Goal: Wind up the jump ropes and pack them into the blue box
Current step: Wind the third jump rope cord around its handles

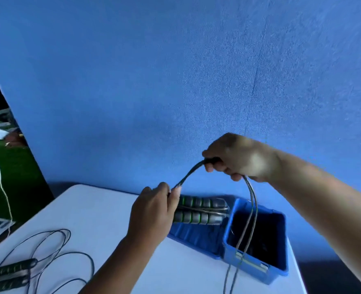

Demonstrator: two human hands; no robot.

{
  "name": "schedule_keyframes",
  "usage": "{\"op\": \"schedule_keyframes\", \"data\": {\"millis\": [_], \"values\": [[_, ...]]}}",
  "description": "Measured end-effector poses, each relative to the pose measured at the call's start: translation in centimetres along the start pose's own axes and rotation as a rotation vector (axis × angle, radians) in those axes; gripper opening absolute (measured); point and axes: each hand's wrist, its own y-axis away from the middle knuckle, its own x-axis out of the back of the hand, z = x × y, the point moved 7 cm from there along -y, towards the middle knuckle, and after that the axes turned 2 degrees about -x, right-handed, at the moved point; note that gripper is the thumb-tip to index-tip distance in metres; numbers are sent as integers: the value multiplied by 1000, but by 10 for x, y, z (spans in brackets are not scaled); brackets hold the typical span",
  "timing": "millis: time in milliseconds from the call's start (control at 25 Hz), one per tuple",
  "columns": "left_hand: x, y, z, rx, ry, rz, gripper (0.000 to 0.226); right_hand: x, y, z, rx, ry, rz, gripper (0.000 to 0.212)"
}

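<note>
Tabletop [90, 209]: left hand [154, 211], right hand [239, 158] grip rope [188, 175] (doubled).

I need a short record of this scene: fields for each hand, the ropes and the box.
left hand: grips two grey handles with green rings
right hand: raised, grips the cable
cable: arcs between hands; loops hang down across the blue box
blue box: open, lid lying beside it
second jump rope: unwound, on the white table, left
</note>
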Motion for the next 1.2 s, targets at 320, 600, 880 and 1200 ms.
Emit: {"op": "schedule_keyframes", "data": {"millis": [320, 600, 880, 1200], "values": [[8, -22, -28, 261, 94, 4, 44, -122, 62, 42, 39, -399, -107, 26], [16, -27, -14, 427, 315, -37, 53, -191, 47, 110, 6, -741, -285, 44], [14, -9, -1, 414, 502, -208, 40, -141, -29, 150, -7, -491, -246, 24], [18, 1, -2, 178, 66, -279, 45, -52, -41, -28, 200, 635, -278, 35]]}}
